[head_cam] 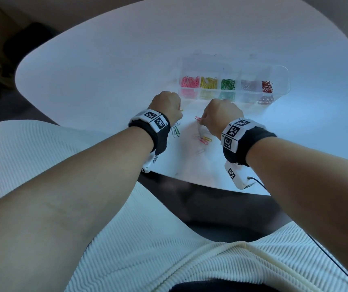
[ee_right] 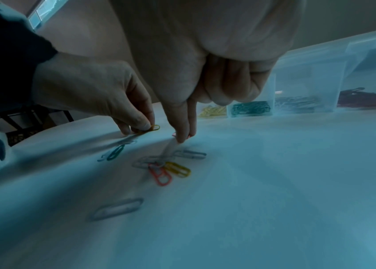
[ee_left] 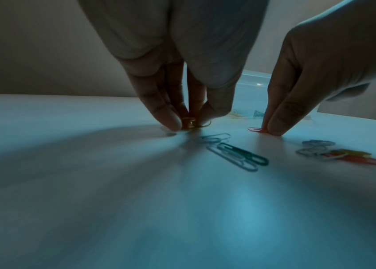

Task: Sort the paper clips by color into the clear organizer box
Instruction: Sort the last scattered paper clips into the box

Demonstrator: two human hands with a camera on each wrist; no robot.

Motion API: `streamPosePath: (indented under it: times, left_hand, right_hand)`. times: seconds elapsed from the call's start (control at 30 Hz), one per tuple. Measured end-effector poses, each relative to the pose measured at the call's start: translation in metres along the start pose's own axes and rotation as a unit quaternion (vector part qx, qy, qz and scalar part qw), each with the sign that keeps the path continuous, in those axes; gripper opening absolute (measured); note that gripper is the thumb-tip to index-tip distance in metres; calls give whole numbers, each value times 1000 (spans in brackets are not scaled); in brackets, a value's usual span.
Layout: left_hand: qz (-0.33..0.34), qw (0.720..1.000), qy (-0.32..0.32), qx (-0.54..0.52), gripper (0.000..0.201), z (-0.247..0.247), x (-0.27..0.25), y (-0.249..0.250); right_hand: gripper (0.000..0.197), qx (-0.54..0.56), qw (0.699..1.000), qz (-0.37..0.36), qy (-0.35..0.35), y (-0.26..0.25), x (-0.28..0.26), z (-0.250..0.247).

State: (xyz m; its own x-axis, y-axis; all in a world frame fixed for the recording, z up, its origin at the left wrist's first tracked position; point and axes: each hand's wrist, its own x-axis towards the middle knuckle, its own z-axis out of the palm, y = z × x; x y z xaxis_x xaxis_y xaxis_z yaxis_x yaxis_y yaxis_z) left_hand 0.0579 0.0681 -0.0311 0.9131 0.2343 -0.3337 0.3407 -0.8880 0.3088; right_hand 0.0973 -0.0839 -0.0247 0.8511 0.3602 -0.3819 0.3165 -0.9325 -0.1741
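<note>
Since each colour has its own compartment in the clear organizer box (head_cam: 282, 72) at the far side of the table (head_cam: 97, 66), the left hand (head_cam: 165, 104) pinches a yellow paper clip (ee_right: 154, 128) and the right hand (head_cam: 221, 114) a pink paper clip (head_cam: 197, 118), both low against it

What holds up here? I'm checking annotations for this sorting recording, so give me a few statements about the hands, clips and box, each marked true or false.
1. The left hand pinches a yellow wire paper clip at the white table. True.
2. The right hand holds a green clip. False: its fingertips pinch a pink wire paper clip on the table.
3. In the clear plastic organizer box, the green clips lie between the yellow clips and the grey clips. True.
4. Every clip is already boxed. False: several lie loose, such as a loose green clip near the left wrist.
</note>
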Motion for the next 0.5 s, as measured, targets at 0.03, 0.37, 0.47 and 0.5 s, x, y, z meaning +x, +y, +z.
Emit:
streamPosePath:
  times: [0.03, 0.37, 0.47, 0.5]
  left_hand:
    - [-2, 1000, -4, 0, 13, -1, -1, 1]
    - [-42, 958, -6, -283, 16, -8, -9, 5]
    - [-59, 903, -5, -425, 17, -22, -9, 12]
    - [-60, 893, 1, -447, 17, -26, -10, 14]
  right_hand:
    - [23, -2, 1000, -3, 2, -1, 0, 0]
    - [21, 254, 967, -4, -12, -5, -3, -13]
    - [18, 337, 940, 5, 56, -7, 2, -31]
    - [17, 345, 935, 9, 82, -7, 6, -36]
